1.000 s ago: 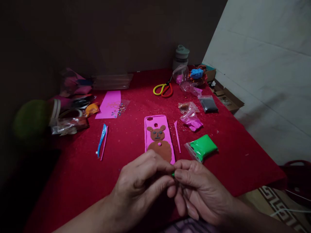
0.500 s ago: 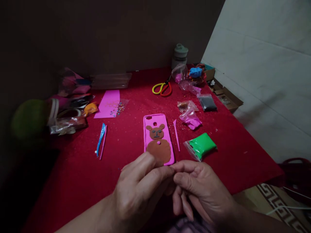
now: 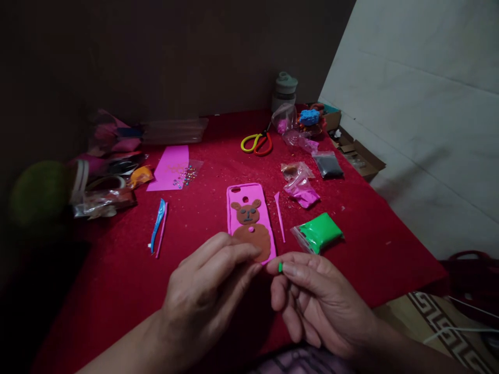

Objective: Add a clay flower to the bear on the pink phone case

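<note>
Head: right hand (image 3: 322, 298) pinches green piece (image 3: 280, 267); card (image 3: 167, 167) marks illegible.

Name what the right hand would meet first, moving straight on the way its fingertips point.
The right hand would likely meet the left hand first; depth is unclear, so it might touch the pink phone case instead.

A red-covered table (image 3: 374, 244) is backed by a dark wall (image 3: 156, 52) and flanked at right by a paler, seamed wall (image 3: 421, 98); the patterned floor (image 3: 438, 324) is dimly lit.
</note>
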The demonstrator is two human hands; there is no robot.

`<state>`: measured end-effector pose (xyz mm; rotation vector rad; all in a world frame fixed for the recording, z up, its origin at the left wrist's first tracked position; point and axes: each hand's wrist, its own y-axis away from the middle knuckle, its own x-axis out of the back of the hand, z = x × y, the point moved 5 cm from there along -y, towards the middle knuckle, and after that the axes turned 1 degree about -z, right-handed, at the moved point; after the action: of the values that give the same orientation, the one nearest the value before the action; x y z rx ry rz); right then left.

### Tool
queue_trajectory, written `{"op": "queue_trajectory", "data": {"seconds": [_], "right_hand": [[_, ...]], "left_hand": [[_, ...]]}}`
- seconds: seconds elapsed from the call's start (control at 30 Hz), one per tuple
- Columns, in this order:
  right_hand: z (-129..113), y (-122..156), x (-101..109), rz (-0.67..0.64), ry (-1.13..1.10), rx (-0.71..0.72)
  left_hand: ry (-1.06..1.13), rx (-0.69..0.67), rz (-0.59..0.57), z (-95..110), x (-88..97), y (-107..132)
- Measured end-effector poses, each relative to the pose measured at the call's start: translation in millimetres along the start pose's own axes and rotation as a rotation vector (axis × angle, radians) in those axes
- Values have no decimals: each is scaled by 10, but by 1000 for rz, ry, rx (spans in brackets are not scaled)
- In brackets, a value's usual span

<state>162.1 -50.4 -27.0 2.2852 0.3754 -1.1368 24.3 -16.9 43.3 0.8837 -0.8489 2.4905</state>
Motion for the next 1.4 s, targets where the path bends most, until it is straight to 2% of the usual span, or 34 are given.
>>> {"op": "queue_trajectory", "data": {"seconds": [0.17,0.4,0.67,0.9,1.0,1.13,1.4], "right_hand": [[19,1,23,-16,-34,-14],[103,-7,3,-116,-72,-26],[88,5,33,-75,-63,-55],[105,-16,43,-40,-64,-78],[124,-23,30,-61,-101,-80],[137,-36,11,-87,-131,-87],[135,-31,-5,-98,-99,-103]], "left_hand": [[-26,15,-12,-2,-18,-22],[-38,16,-9,-26,1,-13],[41,33,-16,-46,-2,-19],[199,110,-101,-19,-43,-32],[171,71,-142,34,-93,-28],[91,20,-134,79,-121,-14],[113,22,-132,67,-112,-16]]}}
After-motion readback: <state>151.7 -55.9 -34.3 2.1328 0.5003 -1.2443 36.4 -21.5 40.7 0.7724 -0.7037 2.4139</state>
